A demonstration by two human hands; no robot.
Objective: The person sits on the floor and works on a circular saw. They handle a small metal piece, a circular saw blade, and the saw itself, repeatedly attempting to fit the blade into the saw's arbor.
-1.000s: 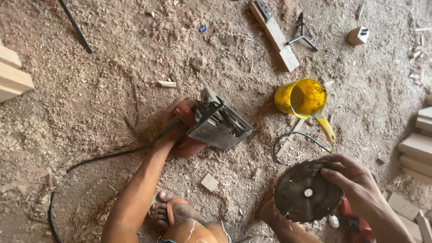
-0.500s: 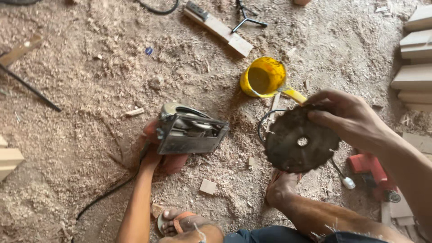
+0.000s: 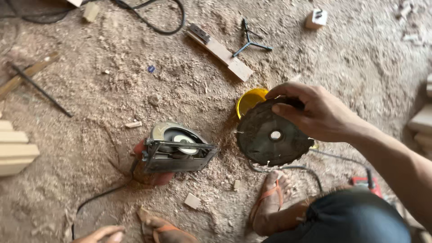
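Note:
My right hand [image 3: 321, 114] grips a dark, dirty circular saw blade [image 3: 272, 135] by its upper edge and holds it flat-on above the sawdust floor. To the left, a circular saw [image 3: 177, 150] lies on its side on the floor, its guard and arbor turned up and its red body underneath. My left hand [image 3: 101, 234] shows only at the bottom edge, off the saw, fingers loose and holding nothing. My sandalled feet [image 3: 270, 202] rest between the saw and the blade.
A yellow container [image 3: 249, 99] sits just behind the blade. A wooden strip [image 3: 220, 51], a black metal tool [image 3: 249, 38], a small block [image 3: 316, 18] and a black cable [image 3: 153, 24] lie farther off. Stacked planks [image 3: 13, 150] stand left; a red tool [image 3: 366, 182] lies right.
My left hand has let go of the saw and drawn back to the bottom edge. The saw now lies on the floor. The blade stays in my right hand, shifted slightly upward.

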